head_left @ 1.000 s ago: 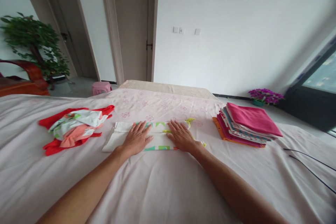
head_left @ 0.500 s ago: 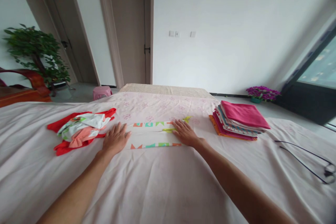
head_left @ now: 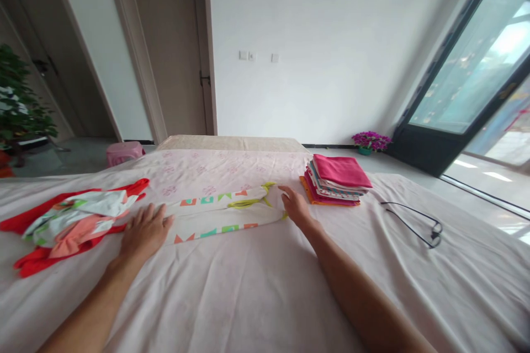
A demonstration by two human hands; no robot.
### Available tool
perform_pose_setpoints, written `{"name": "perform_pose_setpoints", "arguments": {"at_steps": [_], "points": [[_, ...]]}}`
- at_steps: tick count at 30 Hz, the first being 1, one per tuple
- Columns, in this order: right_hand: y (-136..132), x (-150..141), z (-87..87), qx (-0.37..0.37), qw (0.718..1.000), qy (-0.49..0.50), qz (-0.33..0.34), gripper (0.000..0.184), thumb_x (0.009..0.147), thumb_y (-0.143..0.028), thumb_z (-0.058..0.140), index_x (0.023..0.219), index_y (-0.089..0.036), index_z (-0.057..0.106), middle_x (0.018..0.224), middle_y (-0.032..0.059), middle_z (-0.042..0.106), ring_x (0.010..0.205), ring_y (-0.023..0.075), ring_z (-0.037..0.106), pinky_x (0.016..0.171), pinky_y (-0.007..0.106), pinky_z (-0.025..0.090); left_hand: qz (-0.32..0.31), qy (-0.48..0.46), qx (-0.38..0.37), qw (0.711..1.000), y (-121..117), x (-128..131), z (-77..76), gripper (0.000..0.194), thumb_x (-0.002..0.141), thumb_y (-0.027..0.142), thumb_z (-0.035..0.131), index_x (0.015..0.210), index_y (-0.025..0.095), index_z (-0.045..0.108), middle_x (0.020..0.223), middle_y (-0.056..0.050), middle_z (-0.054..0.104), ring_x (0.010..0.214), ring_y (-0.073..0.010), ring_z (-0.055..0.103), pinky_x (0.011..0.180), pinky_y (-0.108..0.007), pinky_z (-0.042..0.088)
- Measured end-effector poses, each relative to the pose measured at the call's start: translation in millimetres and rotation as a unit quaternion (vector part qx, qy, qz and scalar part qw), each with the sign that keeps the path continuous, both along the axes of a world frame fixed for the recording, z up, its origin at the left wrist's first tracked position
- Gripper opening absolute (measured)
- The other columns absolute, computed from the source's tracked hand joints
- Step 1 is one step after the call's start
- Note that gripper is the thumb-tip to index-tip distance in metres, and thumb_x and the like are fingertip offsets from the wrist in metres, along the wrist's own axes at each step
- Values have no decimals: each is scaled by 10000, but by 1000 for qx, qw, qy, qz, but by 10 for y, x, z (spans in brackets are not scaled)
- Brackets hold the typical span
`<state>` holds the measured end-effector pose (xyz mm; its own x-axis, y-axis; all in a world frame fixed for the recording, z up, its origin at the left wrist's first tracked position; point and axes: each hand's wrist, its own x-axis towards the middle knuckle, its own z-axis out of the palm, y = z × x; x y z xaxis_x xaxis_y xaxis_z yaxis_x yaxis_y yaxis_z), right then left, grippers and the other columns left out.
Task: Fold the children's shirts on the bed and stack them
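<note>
A white garment (head_left: pixel 223 218) with yellow-green trim and orange, teal and green prints along its long edges lies in a narrow folded strip on the sheet. My left hand (head_left: pixel 144 230) rests flat on its left end, fingers stretched out. Beside the trimmed right end is my right hand (head_left: pixel 295 207), with the index finger extended and the others partly hidden; I see nothing held in it. Left of my left hand lies a loose heap of red clothing (head_left: pixel 33 265) with a white, green and peach garment (head_left: pixel 78 220) on top.
A stack of folded clothes (head_left: pixel 339 176), pink on top, stands right of my right hand. Eyeglasses (head_left: pixel 433 234) lie farther right on the pale sheet (head_left: pixel 248 287). Beyond are a pink stool (head_left: pixel 124 151), purple flowers (head_left: pixel 370 140) and a glass door (head_left: pixel 451 83).
The view has turned right, so things appear shifted left. My right hand has moved from on top of the garment toward its right end. My left hand stays on the left end.
</note>
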<state>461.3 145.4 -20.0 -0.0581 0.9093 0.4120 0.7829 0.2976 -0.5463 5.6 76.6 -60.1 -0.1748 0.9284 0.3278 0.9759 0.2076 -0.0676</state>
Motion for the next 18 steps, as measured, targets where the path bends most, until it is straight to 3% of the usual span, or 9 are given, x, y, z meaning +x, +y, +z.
{"name": "perform_pose_setpoints", "arguments": {"at_steps": [4, 8, 11, 15, 18], "points": [[-129, -233, 128, 29, 996, -76, 38, 444, 903, -114, 432, 1290, -204, 631, 1345, 73, 635, 1258, 205, 573, 1087, 354, 425, -42, 9, 67, 997, -21, 37, 38, 583, 940, 395, 315, 1386, 113, 563, 1494, -193, 481, 1445, -366, 323, 1151, -544, 261], [-244, -493, 237, 77, 977, -185, 73, 481, 972, -242, 454, 1445, -158, 495, 1514, 112, 470, 1435, 250, 373, 1195, 439, 271, -151, -12, 82, 985, -13, 91, 78, 549, 937, 389, 347, 1390, 164, 561, 1489, -121, 516, 1440, -293, 369, 1184, -476, 271], [-299, -642, 146, 90, 955, -251, 126, 579, 1005, -364, 435, 1533, -139, 359, 1594, 127, 316, 1496, 265, 239, 1227, 470, 180, -199, -41, 26, 979, 3, 110, 59, 559, 941, 418, 355, 1432, 203, 515, 1504, -87, 505, 1412, -256, 422, 1179, -451, 294], [-326, -694, -77, 34, 945, -293, 142, 615, 1015, -453, 388, 1551, -155, 336, 1576, 135, 324, 1478, 276, 281, 1214, 464, 230, -196, -72, -24, 978, 13, 68, 38, 578, 927, 429, 375, 1448, 214, 499, 1565, -60, 420, 1457, -239, 353, 1201, -424, 247], [-317, -667, -157, 22, 945, -297, 133, 604, 1021, -461, 356, 1552, -174, 340, 1577, 116, 320, 1474, 277, 280, 1207, 458, 253, -185, -169, -35, 968, -10, -38, 114, 540, 924, 445, 353, 1349, 221, 599, 1491, -45, 526, 1389, -211, 455, 1158, -349, 324]]}}
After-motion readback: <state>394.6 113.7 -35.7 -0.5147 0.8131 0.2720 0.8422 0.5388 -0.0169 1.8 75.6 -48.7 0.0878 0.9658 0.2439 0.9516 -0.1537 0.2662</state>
